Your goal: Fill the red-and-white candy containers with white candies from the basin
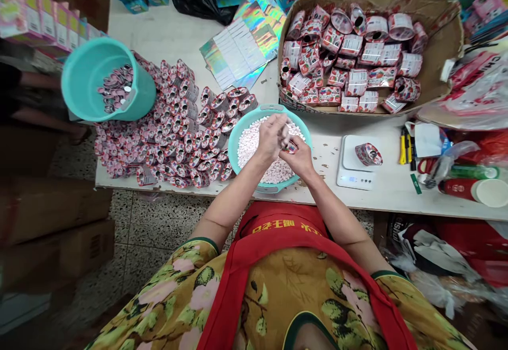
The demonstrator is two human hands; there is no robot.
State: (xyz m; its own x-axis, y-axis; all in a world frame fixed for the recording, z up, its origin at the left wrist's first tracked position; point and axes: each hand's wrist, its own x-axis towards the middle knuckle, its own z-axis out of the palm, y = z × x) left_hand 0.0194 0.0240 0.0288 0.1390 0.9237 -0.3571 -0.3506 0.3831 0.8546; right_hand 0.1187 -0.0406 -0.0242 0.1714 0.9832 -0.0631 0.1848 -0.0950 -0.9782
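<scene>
A turquoise basin (pixel 234 152) full of small pale pink-white candies (pixel 278 173) stands at the table's front edge. Over it, my right hand (pixel 300 158) grips a small candy container (pixel 291 148) with a red strawberry label, its open top facing up. My left hand (pixel 270 137) is just above and left of that container, fingers curled together and slightly blurred; what they hold is hidden. Left of the basin lie many similar containers (pixel 190 149) with dark holes in their tops.
A turquoise bucket (pixel 146 93) with small round pieces stands at the left. A cardboard box (pixel 440 17) of labelled containers is at the back right. One container (pixel 369 154) rests on a white scale (pixel 354 178). Shiny printed sheets (pixel 242 48), a cutter (pixel 403 149) and a red cup (pixel 456 187) lie about.
</scene>
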